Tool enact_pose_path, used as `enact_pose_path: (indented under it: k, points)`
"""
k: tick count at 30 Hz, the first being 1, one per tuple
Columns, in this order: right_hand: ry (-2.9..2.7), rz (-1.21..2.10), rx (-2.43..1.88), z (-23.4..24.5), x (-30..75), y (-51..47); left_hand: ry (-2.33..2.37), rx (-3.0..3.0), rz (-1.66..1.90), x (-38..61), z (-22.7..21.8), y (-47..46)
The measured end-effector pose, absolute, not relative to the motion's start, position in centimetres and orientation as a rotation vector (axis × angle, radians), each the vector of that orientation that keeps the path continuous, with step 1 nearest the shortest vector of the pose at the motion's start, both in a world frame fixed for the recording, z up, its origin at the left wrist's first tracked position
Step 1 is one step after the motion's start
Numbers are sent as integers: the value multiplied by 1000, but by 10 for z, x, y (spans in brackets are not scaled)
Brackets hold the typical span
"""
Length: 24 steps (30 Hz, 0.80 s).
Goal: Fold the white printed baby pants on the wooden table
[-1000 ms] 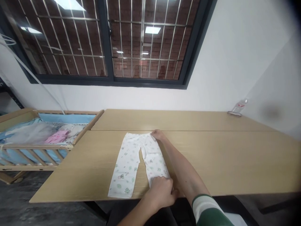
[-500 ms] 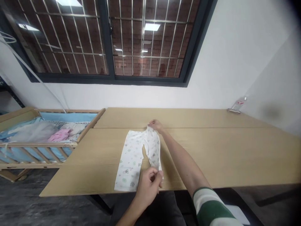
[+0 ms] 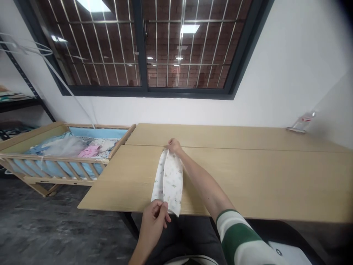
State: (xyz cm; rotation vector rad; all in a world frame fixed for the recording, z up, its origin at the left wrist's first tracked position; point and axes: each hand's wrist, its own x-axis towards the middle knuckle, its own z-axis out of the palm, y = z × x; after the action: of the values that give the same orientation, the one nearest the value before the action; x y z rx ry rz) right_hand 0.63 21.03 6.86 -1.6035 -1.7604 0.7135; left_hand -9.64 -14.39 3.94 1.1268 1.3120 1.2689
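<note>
white printed trousers (image 3: 173,180) now about half as wide: a second ago both legs were laid flat with a gap between; since then the right leg has been brought across onto the left. lengthwise fold looks mostly made, judging by the outline. a strip of what seems to be the under leg is left exposed along the left side, so edges don't look fully matched.

trousers are held between the two hands. right hand (image 3: 174,146): at the far end of the trousers, waistband gripped. left hand (image 3: 156,217): at the near left corner of the trousers, hem apparently pinched; exact contact partly hidden.

worktop (image 3: 248,176): under the trousers, front edge right by the near hem. wooden cot (image 3: 55,159): left of the trousers, well apart. clear plastic item (image 3: 302,123): far right of the trousers, further back. barred window (image 3: 142,55): beyond and above the trousers.
</note>
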Motion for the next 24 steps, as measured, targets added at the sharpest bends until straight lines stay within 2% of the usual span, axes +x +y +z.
enact_pose_path:
  k: [13, 17, 19, 22, 24]
  points:
    - [-1892, 499, -1728, 39, -34, 210, 1760, 1421, 1062, -135, 9, -145]
    - [-1968, 462, -1663, 44, -36, 197, 2182, 1722, 954, -134, 7, -147]
    - [-2029, 447, -1581, 49, -33, 188, 2333, 1936, 1032, -131, 7, -151]
    - [-2164, 449, -1403, 55, -24, 162, 2191, 2263, 1234, -121, 11, -161]
    - [-2268, 468, -1279, 59, -16, 134, 2031, 2416, 1242, -112, 14, -167]
